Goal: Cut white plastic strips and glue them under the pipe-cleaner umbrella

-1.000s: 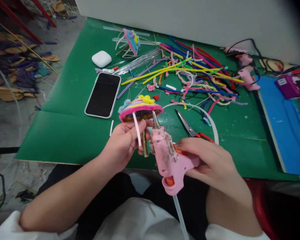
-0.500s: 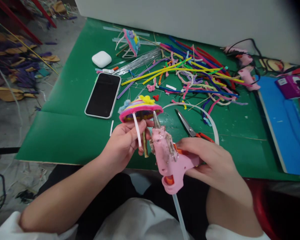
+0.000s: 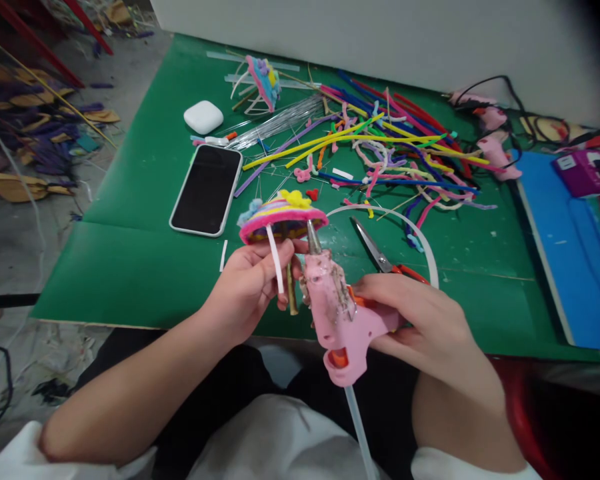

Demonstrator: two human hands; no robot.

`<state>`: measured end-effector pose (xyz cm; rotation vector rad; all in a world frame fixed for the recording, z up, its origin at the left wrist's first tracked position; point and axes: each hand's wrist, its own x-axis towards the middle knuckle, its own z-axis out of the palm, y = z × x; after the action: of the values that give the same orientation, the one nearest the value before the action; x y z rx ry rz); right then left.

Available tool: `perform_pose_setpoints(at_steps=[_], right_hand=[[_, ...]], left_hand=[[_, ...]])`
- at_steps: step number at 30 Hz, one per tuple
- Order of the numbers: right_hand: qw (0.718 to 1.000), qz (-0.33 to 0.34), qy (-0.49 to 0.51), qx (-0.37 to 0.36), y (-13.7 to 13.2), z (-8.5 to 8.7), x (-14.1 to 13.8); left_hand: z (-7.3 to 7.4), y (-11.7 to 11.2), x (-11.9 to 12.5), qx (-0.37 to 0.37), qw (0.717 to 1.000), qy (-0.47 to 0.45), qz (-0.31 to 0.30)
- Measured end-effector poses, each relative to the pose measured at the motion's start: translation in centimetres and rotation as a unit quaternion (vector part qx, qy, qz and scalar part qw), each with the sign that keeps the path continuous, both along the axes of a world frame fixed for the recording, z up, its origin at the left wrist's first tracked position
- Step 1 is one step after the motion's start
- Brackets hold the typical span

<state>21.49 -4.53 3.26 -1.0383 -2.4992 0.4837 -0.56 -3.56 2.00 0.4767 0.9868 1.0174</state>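
Umbrella (image 3: 283, 217) up over the surface's (image 3: 145, 267) near edge, left hand (image 3: 247, 287) grip pinched tight on its stick! Right hand (image 3: 420, 320) grip wraps the glue gun (image 3: 337, 317), nozzle tucked under the canopy. Canopy looks wound and decorated; one white rib hangs loose, seemingly unglued. Scissors (image 3: 380, 257) lie just beyond, phone (image 3: 207, 190) left of them, with open room toward the near-left corner.

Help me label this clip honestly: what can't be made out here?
All in the head view.
Glue gun nozzle tip: hidden under the umbrella canopy.
Trigger: mostly covered by the right hand.
Umbrella stick: partly wrapped by the left hand.
Glue stick: cut off by the bottom edge.
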Motion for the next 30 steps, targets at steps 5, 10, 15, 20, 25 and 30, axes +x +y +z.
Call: perform_pose_setpoints(at_steps=[5,10,15,20,25,30], right_hand=[[1.0,0.001,0.006,0.005,-0.04,0.03,-0.06],[1.0,-0.006,0.001,0.011,-0.02,0.05,-0.1],[1.0,-0.004,0.002,0.002,-0.01,0.09,-0.16],[1.0,0.003,0.009,-0.005,-0.01,0.17,-0.25],[1.0,0.003,0.008,-0.008,-0.02,0.15,-0.19],[1.0,0.007,0.01,-0.002,0.03,0.15,-0.22]], left_hand=[[0.05,0.0,0.03,0.0,1.0,-0.007,0.0],[-0.05,0.1,0.02,0.002,1.0,-0.008,-0.002],[-0.04,0.08,0.07,-0.007,1.0,-0.013,-0.003],[-0.03,0.04,0.12,-0.012,1.0,-0.014,0.003],[-0.1,0.05,0.1,-0.011,1.0,-0.018,0.0],[-0.1,0.05,0.13,-0.007,1.0,-0.023,0.006]])
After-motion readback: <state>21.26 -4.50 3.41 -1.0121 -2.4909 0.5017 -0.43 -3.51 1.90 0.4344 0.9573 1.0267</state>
